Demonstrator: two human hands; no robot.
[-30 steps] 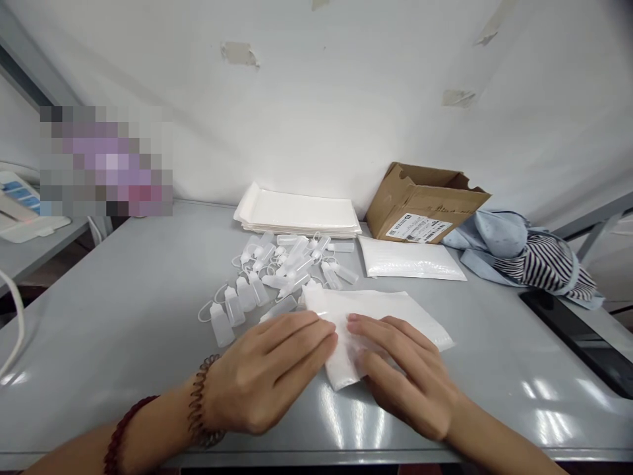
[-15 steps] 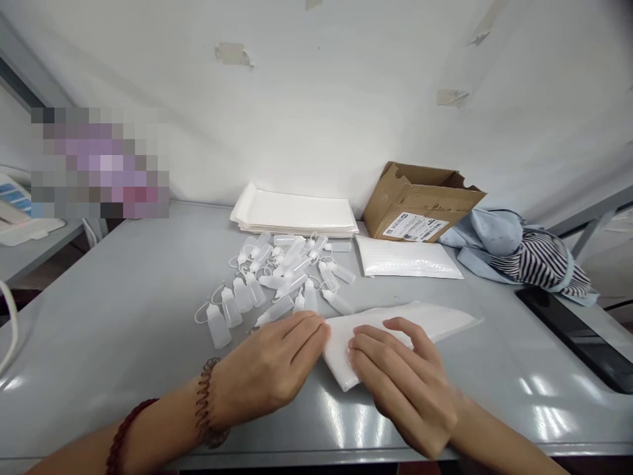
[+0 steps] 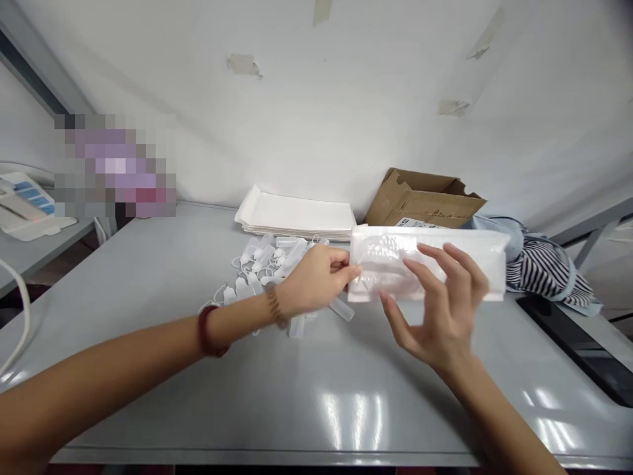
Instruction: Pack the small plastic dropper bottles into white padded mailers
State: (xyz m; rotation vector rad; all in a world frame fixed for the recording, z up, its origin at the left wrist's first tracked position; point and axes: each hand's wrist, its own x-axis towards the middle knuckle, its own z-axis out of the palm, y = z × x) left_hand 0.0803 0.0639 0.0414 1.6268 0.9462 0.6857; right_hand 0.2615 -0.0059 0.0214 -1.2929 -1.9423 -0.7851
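Observation:
My left hand (image 3: 319, 274) pinches the left end of a white padded envelope (image 3: 373, 260), which is raised above the table with its long side running left to right. In front of the envelope is my right hand (image 3: 442, 303), its fingers spread and curved; whether the fingertips touch it I cannot tell. Just beyond my left wrist lies a pile of small translucent squeeze bottles (image 3: 264, 257) with tethered caps, partly covered by my hand and forearm.
A stack of white envelopes (image 3: 306, 208) lies against the wall. Behind the raised envelope stands an open cardboard box (image 3: 430, 198). Blue and striped cloth (image 3: 548, 270) and a black phone-like object (image 3: 573, 346) are at the right of the grey table (image 3: 222, 402).
The padded envelope was flat on the table under both hands. It has been lifted away from me in my left hand. My right hand has opened and its fingers have spread.

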